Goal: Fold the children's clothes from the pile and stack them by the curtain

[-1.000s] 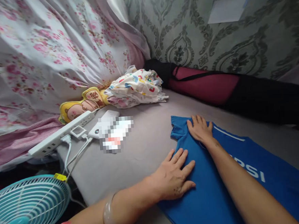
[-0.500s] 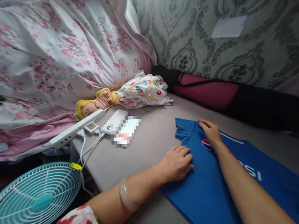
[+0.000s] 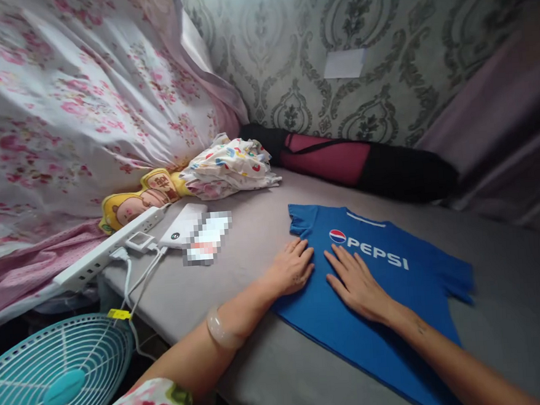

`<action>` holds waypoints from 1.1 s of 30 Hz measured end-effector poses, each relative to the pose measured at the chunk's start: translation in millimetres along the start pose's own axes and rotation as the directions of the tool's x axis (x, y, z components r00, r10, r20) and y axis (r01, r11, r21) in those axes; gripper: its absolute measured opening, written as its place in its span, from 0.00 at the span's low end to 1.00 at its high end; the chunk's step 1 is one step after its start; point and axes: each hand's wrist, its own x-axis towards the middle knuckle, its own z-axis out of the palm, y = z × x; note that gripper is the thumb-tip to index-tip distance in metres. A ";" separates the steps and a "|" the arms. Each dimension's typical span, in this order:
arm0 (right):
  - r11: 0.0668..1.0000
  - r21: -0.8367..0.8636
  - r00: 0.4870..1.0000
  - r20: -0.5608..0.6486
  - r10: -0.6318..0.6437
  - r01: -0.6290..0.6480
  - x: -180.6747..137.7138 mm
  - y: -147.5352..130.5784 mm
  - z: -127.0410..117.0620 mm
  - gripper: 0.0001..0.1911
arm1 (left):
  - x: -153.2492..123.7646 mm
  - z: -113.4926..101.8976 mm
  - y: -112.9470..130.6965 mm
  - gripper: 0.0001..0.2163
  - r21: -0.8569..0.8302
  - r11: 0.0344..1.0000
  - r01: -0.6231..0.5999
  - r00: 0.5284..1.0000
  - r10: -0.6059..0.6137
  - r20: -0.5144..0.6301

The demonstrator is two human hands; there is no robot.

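Blue Pepsi T-shirt (image 3: pixel 424 284) is lying spread out flat, front side up, around the middle of the grey bed (image 3: pixel 513 309), with its collar pointing toward the wall-side edge. White "PEPSI" lettering is showing across the chest, with the round red-white-blue logo sitting just to the left of it.

Both hands are resting palm down on the shirt, fingers loosely spread, gripping nothing. Left hand (image 3: pixel 293 267) is pressing on the shirt's left edge just below the sleeve, partly on the sheet. Right hand (image 3: pixel 356 283) is lying right under the logo, close beside the left one but not touching it. A pale bangle (image 3: pixel 221 329) is sitting on the left wrist.

Over by the bed's left edge, a white power strip (image 3: pixel 111 247) is lying with cables plugged in, and a white power bank (image 3: pixel 183 224) is sitting beside it; the thing next to that is blurred. A teal fan (image 3: pixel 55 378) is standing off the left edge. A bundle of printed cloth (image 3: pixel 228 165) and a yellow cartoon cushion (image 3: pixel 131 203) are sitting at the far left corner, the writing on it too small to read, and a dark red and black roll (image 3: pixel 355 162) is running along the wall edge.
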 end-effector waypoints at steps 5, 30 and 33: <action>0.961 0.275 0.972 0.217 -0.086 0.024 -89.8 -19.4 -36.2 0.29 | -2.1 6.3 -8.0 0.20 -0.012 1.000 -0.012 1.000 0.012 -0.017; 0.234 0.634 0.237 -0.083 0.968 -0.737 -102.7 173.2 -75.6 0.12 | 2.9 14.7 -20.0 0.22 0.298 0.953 -0.055 0.998 0.041 0.052; 0.229 0.586 0.226 -0.080 0.971 -0.777 -96.7 180.5 -61.8 0.13 | 15.4 -0.7 -9.8 0.19 0.339 0.934 -0.112 0.992 0.088 0.086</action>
